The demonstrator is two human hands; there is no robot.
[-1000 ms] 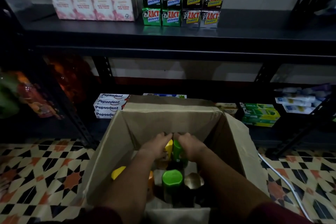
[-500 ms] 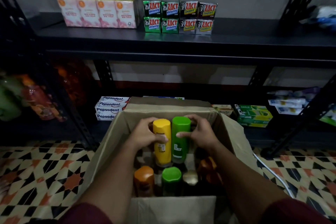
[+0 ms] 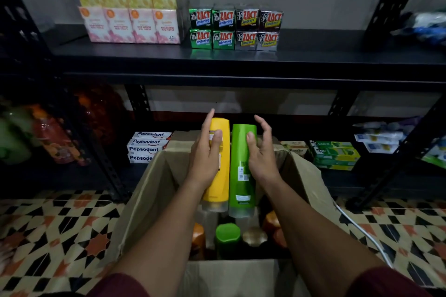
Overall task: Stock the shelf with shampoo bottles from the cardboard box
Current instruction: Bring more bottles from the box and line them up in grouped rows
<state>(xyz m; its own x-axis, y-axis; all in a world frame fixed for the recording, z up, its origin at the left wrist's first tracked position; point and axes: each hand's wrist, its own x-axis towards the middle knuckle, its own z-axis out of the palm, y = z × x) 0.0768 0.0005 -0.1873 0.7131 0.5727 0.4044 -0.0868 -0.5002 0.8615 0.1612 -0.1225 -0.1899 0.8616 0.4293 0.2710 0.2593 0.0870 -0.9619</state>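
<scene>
Two shampoo bottles held above the open cardboard box (image 3: 154, 190), which stands on the patterned tile floor (image 3: 48, 236) in front of the dark metal shelving. The left hand (image 3: 206, 159) grips the yellow bottle (image 3: 218, 159), thumb across its front and fingers along its left side; the right hand (image 3: 261, 159) holds the green bottle (image 3: 241, 166) with the thumb on its face and the fingers spread loosely behind, so this hold looks the lighter of the two. Both bottles are upright, cap end down, side by side and nearly touching, their lower ends level with the box opening. More bottles remain in the box, among them a green cap (image 3: 228, 232), a gold cap (image 3: 254, 236) and orange ones; in the dim light their exact number cannot be told.

The step in hand appears to be the carry from box to shelf. To do it well, the right fingers should close fully round the green bottle before it travels further, since a smooth bottle held mostly by the thumb may slip. The bare stretch of the upper shelf (image 3: 325, 55), right of the Zact cartons (image 3: 235, 29), looks the likeliest place. Each bottle should be raised clear of the shelf edge, set down standing, and released only once it rests steady, kept apart from the cartons so none are toppled.
</scene>
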